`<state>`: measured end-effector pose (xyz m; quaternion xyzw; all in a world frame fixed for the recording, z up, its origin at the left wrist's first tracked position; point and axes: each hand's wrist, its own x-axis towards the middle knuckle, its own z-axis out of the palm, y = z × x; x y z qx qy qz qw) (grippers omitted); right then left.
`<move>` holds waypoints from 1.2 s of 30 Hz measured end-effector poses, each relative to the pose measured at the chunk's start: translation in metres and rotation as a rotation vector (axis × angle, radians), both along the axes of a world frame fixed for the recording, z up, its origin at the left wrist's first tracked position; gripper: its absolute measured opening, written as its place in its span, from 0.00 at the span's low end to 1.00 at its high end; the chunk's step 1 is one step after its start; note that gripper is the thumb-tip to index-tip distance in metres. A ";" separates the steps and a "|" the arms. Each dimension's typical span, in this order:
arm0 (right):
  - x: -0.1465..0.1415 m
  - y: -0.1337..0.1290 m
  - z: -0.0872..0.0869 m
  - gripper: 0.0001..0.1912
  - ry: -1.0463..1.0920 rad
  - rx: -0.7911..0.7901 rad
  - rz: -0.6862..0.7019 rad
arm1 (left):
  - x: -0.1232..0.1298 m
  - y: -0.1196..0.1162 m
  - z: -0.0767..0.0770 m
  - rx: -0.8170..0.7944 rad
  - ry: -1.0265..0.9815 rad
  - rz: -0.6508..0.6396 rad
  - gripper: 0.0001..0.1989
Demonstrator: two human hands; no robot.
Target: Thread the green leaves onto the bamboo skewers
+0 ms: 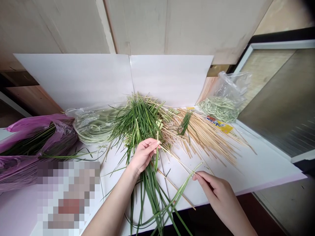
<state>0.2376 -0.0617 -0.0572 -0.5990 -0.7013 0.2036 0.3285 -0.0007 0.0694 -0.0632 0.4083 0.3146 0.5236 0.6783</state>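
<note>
My left hand (145,154) pinches a short pale-green stem of garlic chive together with one end of a thin bamboo skewer (174,157). The skewer slants down to my right hand (213,186), whose thumb and finger are closed at its other end. Long loose chive leaves (180,191) cross the skewer close to my right fingertips and hang over the table's front edge. Whether the right fingers also grip these leaves I cannot tell. Under and behind my left hand lies a heap of garlic chives (140,118).
Many bamboo skewers (209,134) fan out at right beside a small chive bundle (185,123). Behind them stands a clear bag of pale-green strips (219,106). Another clear bag (94,124) and a purple bag of chives (59,134) lie left. White boards (169,78) back the table (256,170).
</note>
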 end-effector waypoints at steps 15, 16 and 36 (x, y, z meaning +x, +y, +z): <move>-0.001 0.001 -0.003 0.20 0.004 -0.013 -0.012 | 0.001 0.000 0.001 0.026 0.039 0.035 0.11; 0.000 0.002 -0.003 0.20 0.007 -0.008 -0.017 | 0.002 -0.001 0.001 0.024 0.046 0.030 0.11; -0.016 0.001 -0.014 0.15 0.015 0.012 -0.009 | 0.024 -0.020 -0.001 -0.061 0.191 -0.136 0.13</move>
